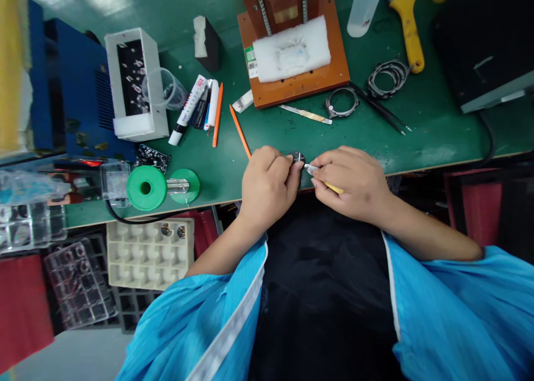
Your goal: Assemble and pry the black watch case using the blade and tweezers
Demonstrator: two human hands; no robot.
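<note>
My left hand (pixel 269 186) is closed at the bench's front edge, pinching a small dark round part (pixel 297 156) with a pale line on it. Its fingers cover much of that part, so I cannot tell its kind. Just to the right, my right hand (pixel 352 181) grips a small craft knife (pixel 311 169) with a yellow handle. The knife's pale metal end points left at the dark part; whether they touch is unclear. An orange stick (pixel 240 132) lies just beyond my left hand.
An orange press (pixel 296 89) with white foam stands behind my hands. Another knife (pixel 306 114), a metal ring (pixel 342 103), black tweezers (pixel 381 109) and a yellow brush (pixel 411 33) lie around it. Leftward are markers (pixel 187 109), a white box (pixel 161 111) and a green solder spool (pixel 146 187).
</note>
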